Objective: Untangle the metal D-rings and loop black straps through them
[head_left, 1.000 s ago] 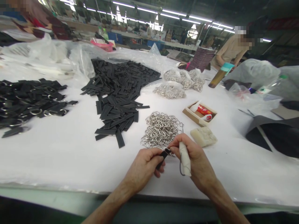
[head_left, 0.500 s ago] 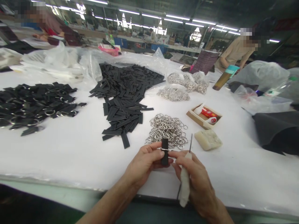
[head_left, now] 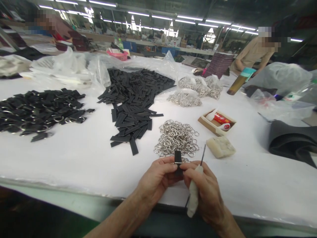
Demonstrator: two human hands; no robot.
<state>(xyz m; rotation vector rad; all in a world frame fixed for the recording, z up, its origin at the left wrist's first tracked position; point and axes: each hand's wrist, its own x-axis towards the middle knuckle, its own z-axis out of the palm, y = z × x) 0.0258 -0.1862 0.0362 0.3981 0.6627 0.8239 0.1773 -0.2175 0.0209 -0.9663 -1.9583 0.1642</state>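
Between the thumb and fingers of my left hand [head_left: 158,175] is a short black strap [head_left: 178,156], held upright, with a metal ring [head_left: 178,162] around it. My right hand [head_left: 206,185] is closed around the pale wrapped handle of an awl-like tool [head_left: 193,195]; its thin dark shaft points up, away from the strap. The thumb and forefinger of that hand also touch the strap's right side, by the ring. Just beyond my hands lies a heap of loose metal rings [head_left: 176,137]. A pile of flat black straps [head_left: 133,124] spreads farther back to the left.
Ringed black straps [head_left: 42,112] are heaped at the left. To the right are a yellowish block [head_left: 221,147] and a small cardboard box [head_left: 206,125] holding a red-and-white tube. Bagged rings [head_left: 184,98], a tumbler [head_left: 240,82] and plastic bags [head_left: 279,77] stand farther back; two people work beyond.
The strap has shifted slightly right and down and tilted in my left hand. My right thumb and forefinger have closed in on its side near the ring. The view has turned slightly left.
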